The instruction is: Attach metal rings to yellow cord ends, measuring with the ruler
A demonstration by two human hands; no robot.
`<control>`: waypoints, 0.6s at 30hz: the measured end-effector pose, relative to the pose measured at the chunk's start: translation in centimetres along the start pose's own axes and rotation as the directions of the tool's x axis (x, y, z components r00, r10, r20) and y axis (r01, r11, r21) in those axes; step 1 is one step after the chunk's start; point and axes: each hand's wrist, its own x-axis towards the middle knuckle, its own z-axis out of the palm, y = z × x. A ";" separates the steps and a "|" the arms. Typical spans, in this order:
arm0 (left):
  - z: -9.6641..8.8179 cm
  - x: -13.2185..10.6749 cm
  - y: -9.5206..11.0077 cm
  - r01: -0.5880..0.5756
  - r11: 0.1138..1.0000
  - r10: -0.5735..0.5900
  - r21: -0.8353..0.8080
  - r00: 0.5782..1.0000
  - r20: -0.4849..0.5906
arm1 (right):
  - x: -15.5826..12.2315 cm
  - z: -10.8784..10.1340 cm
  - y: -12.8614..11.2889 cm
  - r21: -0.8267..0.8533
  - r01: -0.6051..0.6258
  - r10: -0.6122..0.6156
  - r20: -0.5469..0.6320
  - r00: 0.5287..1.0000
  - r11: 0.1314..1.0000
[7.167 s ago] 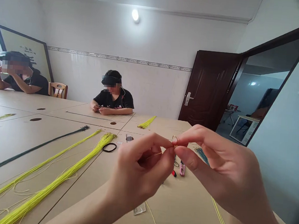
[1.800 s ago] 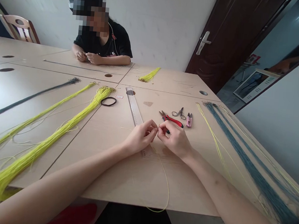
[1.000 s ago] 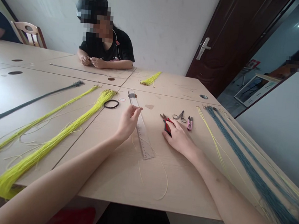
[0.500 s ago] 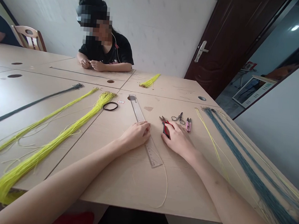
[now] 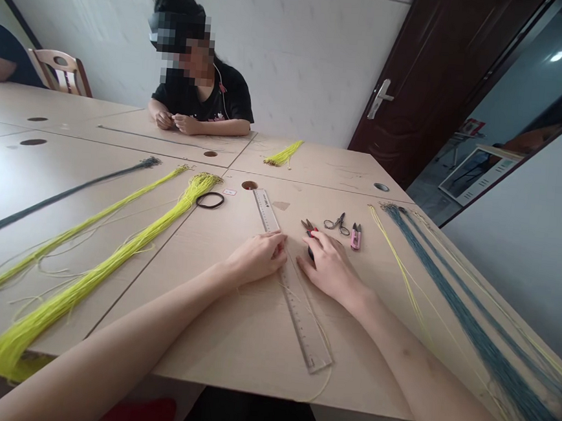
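Observation:
My left hand [image 5: 259, 259] rests with curled, closed fingers over the middle of a clear plastic ruler [image 5: 300, 316]. A thin pale yellow cord [image 5: 320, 325] runs from that hand along the ruler and curves toward the table's front edge; the fingertips pinching it are partly hidden. Palm down, my right hand [image 5: 333, 268] lies with thumb and fingers apart over the red-handled pliers [image 5: 308, 227]. Their jaws point away from me, and most of the handles are covered by the hand. Small silver scissors [image 5: 337, 224] and pink thread snips [image 5: 355, 236] lie just beyond it.
Bundles of yellow cords [image 5: 127, 250] and a dark grey-blue cord bundle [image 5: 68, 197] stretch across the left. Blue-grey cords [image 5: 442, 294] lie at the right. A black hair tie [image 5: 210, 200] sits near a table hole [image 5: 249, 185]. Across the table sits a person [image 5: 206, 104].
The ruler has slid toward me, uncovering the table hole at its far end. My right hand has shifted slightly left and its thumb has moved away from the pliers. My left hand stays nearly in place.

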 end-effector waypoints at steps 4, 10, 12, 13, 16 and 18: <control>-0.1 -0.3 0.5 -0.028 0.998 0.030 -0.049 0.999 0.033 | -0.1 0.1 0.0 0.041 0.038 -0.038 0.002 0.999 0.998; -0.3 -0.2 0.4 -0.015 0.996 0.018 -0.084 0.999 0.036 | -0.3 -0.3 -0.9 0.094 0.131 -0.134 0.019 0.991 0.987; -0.3 -0.1 0.3 0.005 0.997 -0.003 -0.080 1.000 0.023 | -0.4 -0.4 -1.1 0.102 0.152 -0.155 0.026 0.988 0.983; -0.3 0.0 0.2 0.016 0.997 -0.015 -0.078 1.000 0.016 | -0.4 -0.5 -1.2 0.103 0.158 -0.162 0.027 0.986 0.982; -0.1 0.1 0.1 0.039 0.996 -0.039 -0.084 0.999 0.002 | -0.5 -0.6 -1.3 0.102 0.172 -0.176 0.029 0.984 0.980; 0.0 0.1 0.1 0.036 0.994 -0.036 -0.106 0.999 0.006 | -0.5 -0.5 -1.3 0.104 0.176 -0.180 0.030 0.983 0.979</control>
